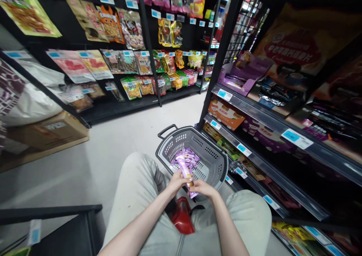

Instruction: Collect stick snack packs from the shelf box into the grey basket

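The basket [217,154] is grey, the packets [193,158] purple.

Bare pale floor [113,139] opens left of the grey perforated plastic basket [207,150]; the black metal shelf unit with clear front rails [251,154] blocks the basket's right side.

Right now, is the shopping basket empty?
No, purple packets lie inside the gray basket.
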The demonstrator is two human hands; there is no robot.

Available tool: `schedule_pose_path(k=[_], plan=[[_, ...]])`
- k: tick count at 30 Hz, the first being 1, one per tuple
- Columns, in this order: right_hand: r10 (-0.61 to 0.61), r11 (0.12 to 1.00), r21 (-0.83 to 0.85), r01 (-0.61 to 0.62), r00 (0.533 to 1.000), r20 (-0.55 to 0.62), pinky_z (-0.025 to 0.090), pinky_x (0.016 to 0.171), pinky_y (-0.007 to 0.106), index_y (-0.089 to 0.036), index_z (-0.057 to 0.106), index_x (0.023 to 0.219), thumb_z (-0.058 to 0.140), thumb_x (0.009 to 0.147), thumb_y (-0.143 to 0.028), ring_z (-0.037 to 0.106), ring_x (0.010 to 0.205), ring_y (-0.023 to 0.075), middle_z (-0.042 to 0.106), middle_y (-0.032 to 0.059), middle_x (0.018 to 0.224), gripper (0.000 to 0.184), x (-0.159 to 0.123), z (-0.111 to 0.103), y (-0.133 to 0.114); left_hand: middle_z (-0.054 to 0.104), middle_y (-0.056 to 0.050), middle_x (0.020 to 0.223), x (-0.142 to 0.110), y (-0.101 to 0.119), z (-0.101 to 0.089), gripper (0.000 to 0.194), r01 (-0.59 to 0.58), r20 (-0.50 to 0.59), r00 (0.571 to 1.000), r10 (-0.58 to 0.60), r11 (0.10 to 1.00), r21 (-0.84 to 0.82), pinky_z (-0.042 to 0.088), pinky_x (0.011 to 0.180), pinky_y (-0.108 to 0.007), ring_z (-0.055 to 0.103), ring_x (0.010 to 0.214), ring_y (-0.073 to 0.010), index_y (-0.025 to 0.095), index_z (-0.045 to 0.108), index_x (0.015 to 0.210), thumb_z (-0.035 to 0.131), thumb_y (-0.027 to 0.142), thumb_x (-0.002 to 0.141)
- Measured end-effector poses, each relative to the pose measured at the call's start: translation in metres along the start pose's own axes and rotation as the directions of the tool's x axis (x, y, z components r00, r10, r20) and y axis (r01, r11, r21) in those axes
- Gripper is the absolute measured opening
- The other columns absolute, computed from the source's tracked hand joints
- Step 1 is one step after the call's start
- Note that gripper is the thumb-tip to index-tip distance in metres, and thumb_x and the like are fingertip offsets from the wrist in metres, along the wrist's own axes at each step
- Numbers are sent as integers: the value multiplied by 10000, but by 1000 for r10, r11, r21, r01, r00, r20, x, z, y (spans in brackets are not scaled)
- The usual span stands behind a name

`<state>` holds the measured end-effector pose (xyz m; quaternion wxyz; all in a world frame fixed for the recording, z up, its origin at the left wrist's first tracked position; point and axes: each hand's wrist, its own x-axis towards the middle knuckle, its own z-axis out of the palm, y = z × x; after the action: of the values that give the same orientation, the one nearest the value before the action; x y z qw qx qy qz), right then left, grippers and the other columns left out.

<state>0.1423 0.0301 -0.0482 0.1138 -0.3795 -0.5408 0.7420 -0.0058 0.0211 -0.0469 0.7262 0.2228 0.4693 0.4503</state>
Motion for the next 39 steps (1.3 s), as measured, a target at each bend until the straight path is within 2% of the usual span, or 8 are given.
schedule_pose_path(k=[7, 11, 20, 25, 29, 35, 39], plan=[[-120, 993, -23, 118, 988, -94, 435, 690, 337, -113, 657, 775, 644, 573, -389, 560, 633, 140, 632, 35, 683, 342, 11, -1, 14, 600, -17, 585, 8, -10, -4, 255, -130, 124, 988, 96, 941, 311, 387, 536, -214, 531, 555, -128, 89, 602, 668, 702, 238, 488], [-119, 993, 8, 121, 988, -101, 440, 709, 363, -108, 655, 778, 656, 560, -394, 571, 653, 149, 629, 37, 685, 360, 12, 2, 14, 577, 0, 525, 9, -14, -8, 228, -149, 146, 984, 98, 905, 399, 334, 474, -195, 485, 488, -109, 88, 632, 650, 661, 289, 546], [-107, 994, 13, 109, 988, -110, 444, 710, 359, -101, 658, 769, 649, 569, -405, 573, 640, 145, 629, 39, 670, 364, 12, 2, 14, 570, -8, 494, 8, -11, -7, 277, -84, 91, 994, 54, 928, 362, 311, 444, -196, 453, 439, -98, 83, 651, 644, 670, 332, 523], [-57, 997, 48, 62, 992, -112, 437, 720, 357, -99, 656, 764, 658, 548, -423, 590, 637, 157, 641, 49, 664, 390, 10, 2, 10, 544, -5, 467, 2, -6, -1, 333, -12, 77, 997, -4, 978, 208, 308, 414, -202, 419, 381, -78, 75, 638, 671, 673, 370, 521], [-63, 996, 52, 70, 991, -116, 439, 708, 350, -101, 660, 748, 647, 566, -417, 592, 616, 156, 644, 49, 626, 365, 9, 2, 8, 539, 5, 482, -2, -1, 4, 383, 39, 63, 997, -46, 993, 110, 297, 390, -198, 400, 356, -62, 77, 629, 742, 691, 369, 503], [-140, 990, -25, 138, 976, -170, 430, 721, 353, -97, 664, 686, 632, 579, -423, 585, 645, 165, 648, 51, 634, 344, 11, 0, 10, 551, -11, 499, -1, -5, 2, 369, 54, 113, 991, -71, 988, 144, 350, 431, -214, 467, 432, -97, 78, 622, 669, 700, 388, 484], [-140, 990, -18, 139, 976, -169, 435, 706, 354, -101, 658, 696, 625, 573, -446, 583, 641, 166, 644, 47, 642, 368, 10, 1, 8, 561, -18, 509, 0, -8, 1, 374, 54, 103, 992, -71, 987, 154, 351, 428, -217, 466, 428, -97, 84, 620, 663, 688, 411, 494]])
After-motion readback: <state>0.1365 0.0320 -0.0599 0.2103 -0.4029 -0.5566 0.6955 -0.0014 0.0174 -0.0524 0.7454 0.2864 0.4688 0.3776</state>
